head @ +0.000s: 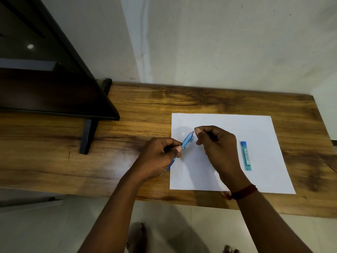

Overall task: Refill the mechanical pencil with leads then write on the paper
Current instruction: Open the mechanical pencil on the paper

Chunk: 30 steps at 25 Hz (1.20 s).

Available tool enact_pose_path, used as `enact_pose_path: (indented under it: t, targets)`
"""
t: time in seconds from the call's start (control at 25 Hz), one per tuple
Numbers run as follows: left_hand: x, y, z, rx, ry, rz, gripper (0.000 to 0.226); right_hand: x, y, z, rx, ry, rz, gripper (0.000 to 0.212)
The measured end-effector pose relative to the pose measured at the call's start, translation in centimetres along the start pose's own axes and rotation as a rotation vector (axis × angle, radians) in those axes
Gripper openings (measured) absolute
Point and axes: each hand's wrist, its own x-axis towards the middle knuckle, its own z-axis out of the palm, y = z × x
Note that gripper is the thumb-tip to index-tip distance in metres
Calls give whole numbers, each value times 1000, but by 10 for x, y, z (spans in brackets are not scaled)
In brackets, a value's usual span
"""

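Blue pencil: translucent blue plastic mechanical pencil (184,146), held aslant above the left edge of the sheet, its cap end up and away from me, its writing tip down toward the table edge under my palm.
Left hand: my left hand (160,157) is wrapped around the barrel's middle, thumb pressed along the side; a firm, closed hold on the pencil.
Right hand: my right hand (217,145) hovers just beside the cap end, thumb and forefinger pinched together. I cannot tell whether a lead or the small cap sits in that pinch; nothing that fine shows.
Step in hand, as I read it: working at the open top of the barrel, either pulling the cap or feeding a lead in.
How to do it well: I would keep the left hand still and the barrel tilted with its opening upward, bring the pinch straight in line with the barrel's axis, and use a light touch, since thin leads snap under side load. Staying over the sheet means anything dropped lands where I can see it.
Lead case: slim blue rectangular plastic lead case (246,155), lying flat on the right part of the sheet, well apart from both hands; it looks closed, though I am not sure.
Paper: plain white sheet of paper (255,128), blank where visible, flat on the table.
Table: wooden tabletop with strong brown grain (145,103), set against a pale wall.
Wrist: red thread band (244,191) on my right wrist.
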Motion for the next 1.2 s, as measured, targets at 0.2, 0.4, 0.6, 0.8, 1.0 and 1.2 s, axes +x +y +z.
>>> enact_pose_path:
  t: [0.2, 0.4, 0.6, 0.8, 1.0, 1.2]
  targets:
    - [2, 0, 4, 17, -11, 28, 16, 3, 1, -5, 42, -52, 20, 16]
    - [2, -1, 1, 10, -23, 37, 18, 4, 2, -3, 67, -91, 46, 11]
    - [1, -5, -4, 18, -44, 8, 13, 5, 1, -7, 229, -80, 129, 16]
    - [2, -5, -11, -68, 48, -30, 17, 5, 4, -11, -150, -76, -15, 10]
    - [3, -7, -10, -65, 167, -58, 17, -8, 12, -6, -580, -200, -233, 13]
    - [4, -8, -10, -99, 199, -34, 18, -10, 16, -4, -677, -225, -251, 18]
